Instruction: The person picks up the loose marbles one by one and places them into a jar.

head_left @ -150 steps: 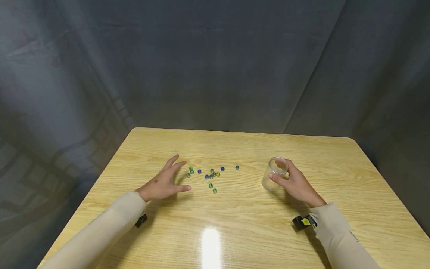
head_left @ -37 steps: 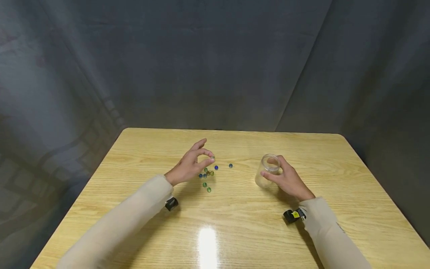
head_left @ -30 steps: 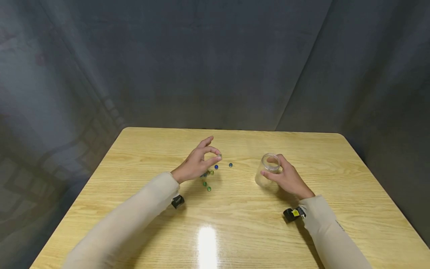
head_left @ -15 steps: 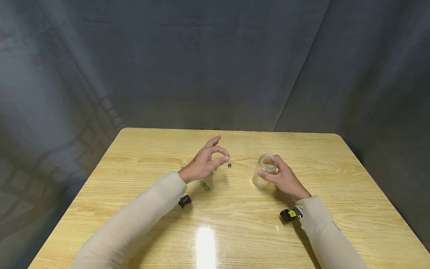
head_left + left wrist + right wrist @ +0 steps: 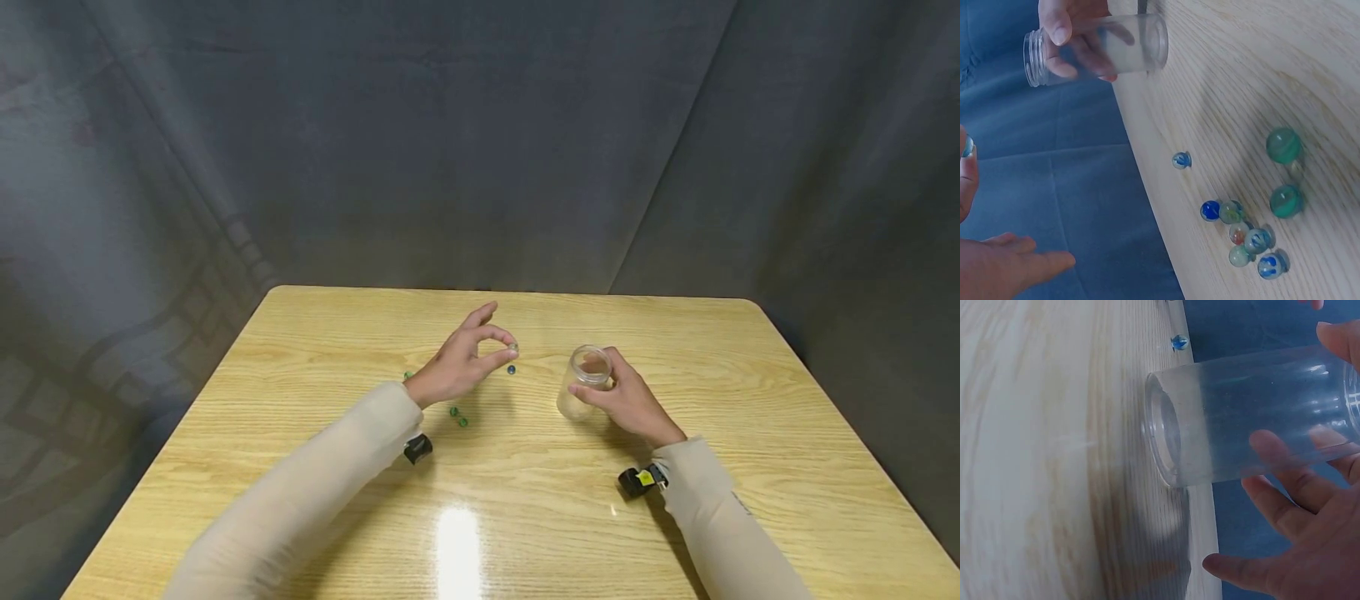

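Observation:
Between thumb and index finger, my left hand (image 5: 467, 360) pinches a small glass marble (image 5: 513, 347) above the table; its other fingers are extended. A clear, lidless jar (image 5: 568, 402) with its mouth upward is gripped round the side by my right hand (image 5: 632, 402). In the right wrist view the jar (image 5: 1241, 394) shows no marbles inside; whether its base touches the table I cannot tell. A blue marble (image 5: 512, 369) lies below the left fingertips. Two green marbles (image 5: 1284, 145) and a cluster of blue, green and reddish marbles (image 5: 1239, 234) lie beneath the left hand, partly hidden in the head view.
The wooden table (image 5: 720, 367) has rounded far corners, and a grey curtain (image 5: 450, 150) hangs behind it. Another green marble (image 5: 408, 375) lies left of the left wrist. Black wrist cameras (image 5: 418, 448) sit under both cuffs.
Five seconds ago my left hand was spread beside the marbles; it has since picked one up and moved right toward the jar. My right hand still holds the jar, now slightly further left.

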Available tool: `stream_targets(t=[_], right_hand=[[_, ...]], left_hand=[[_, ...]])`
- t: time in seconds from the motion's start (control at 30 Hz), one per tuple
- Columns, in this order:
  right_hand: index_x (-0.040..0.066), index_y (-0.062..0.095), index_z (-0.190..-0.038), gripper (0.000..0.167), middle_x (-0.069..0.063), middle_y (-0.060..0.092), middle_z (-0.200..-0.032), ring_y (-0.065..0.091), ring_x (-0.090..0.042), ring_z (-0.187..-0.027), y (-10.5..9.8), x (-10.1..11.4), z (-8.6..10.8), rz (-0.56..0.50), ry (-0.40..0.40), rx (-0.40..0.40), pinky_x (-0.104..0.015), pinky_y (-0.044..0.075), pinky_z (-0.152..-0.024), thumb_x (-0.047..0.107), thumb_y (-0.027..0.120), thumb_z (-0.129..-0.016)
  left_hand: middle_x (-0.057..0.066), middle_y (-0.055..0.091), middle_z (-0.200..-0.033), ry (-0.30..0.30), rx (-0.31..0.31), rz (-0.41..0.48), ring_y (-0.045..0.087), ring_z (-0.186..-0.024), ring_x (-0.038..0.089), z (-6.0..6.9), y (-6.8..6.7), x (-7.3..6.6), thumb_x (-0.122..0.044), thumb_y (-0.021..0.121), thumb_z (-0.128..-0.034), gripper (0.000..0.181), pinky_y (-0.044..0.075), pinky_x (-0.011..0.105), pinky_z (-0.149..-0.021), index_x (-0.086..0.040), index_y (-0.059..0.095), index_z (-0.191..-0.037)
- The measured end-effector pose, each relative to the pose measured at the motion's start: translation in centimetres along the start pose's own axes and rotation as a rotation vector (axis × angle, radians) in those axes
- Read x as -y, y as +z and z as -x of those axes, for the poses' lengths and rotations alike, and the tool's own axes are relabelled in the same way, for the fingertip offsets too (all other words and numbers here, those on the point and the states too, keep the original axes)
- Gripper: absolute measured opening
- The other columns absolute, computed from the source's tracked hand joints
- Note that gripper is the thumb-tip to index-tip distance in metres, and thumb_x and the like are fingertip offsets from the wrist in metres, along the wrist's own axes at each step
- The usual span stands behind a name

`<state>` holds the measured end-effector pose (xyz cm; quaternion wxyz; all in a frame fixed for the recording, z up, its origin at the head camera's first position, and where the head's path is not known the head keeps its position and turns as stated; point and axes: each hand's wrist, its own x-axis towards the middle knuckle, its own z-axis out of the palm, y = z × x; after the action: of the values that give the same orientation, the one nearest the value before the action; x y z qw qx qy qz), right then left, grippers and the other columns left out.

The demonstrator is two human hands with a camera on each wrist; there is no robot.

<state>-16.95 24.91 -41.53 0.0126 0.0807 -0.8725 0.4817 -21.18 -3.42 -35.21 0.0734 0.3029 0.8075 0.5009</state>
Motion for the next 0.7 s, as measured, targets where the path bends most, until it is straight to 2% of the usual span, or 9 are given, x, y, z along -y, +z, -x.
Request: stream_targets(t=[0.13, 0.33, 0.7], right_hand=[[0.007, 0.05, -0.13, 0.051, -0.015, 0.061, -0.126, 0.056, -0.03, -0.117, 0.1, -0.1, -0.1, 0.004, -0.003, 0.0, -0.048, 0.043, -0.094, 0.029, 0.075, -0.092], [0.008, 0.048, -0.131, 0.052, -0.017, 0.062, -0.126, 0.059, -0.033, -0.115, 0.1, -0.1, -0.1, -0.015, 0.002, 0.006, -0.047, 0.045, -0.093, 0.03, 0.075, -0.092], [0.007, 0.047, -0.132, 0.052, -0.019, 0.06, -0.128, 0.058, -0.036, -0.118, 0.1, -0.2, -0.1, -0.033, -0.019, 0.013, -0.053, 0.046, -0.094, 0.027, 0.075, -0.092]], left_hand=[[0.016, 0.013, -0.164, 0.015, 0.001, 0.014, 0.014, -0.15, 0.035, -0.3, 0.3, -0.1, -0.017, 0.065, -0.0992, 0.015, 0.025, 0.058, -0.115, -0.005, 0.068, -0.107], [0.014, 0.013, -0.165, 0.004, -0.004, 0.019, 0.015, -0.151, 0.033, -1.0, 1.0, -0.3, -0.017, 0.066, -0.0988, 0.015, 0.025, 0.058, -0.115, -0.005, 0.069, -0.107], [0.012, 0.01, -0.166, -0.018, 0.006, 0.015, 0.013, -0.152, 0.03, -2.8, 2.7, -0.9, -0.02, 0.066, -0.0992, 0.017, 0.024, 0.055, -0.116, -0.006, 0.069, -0.109]])
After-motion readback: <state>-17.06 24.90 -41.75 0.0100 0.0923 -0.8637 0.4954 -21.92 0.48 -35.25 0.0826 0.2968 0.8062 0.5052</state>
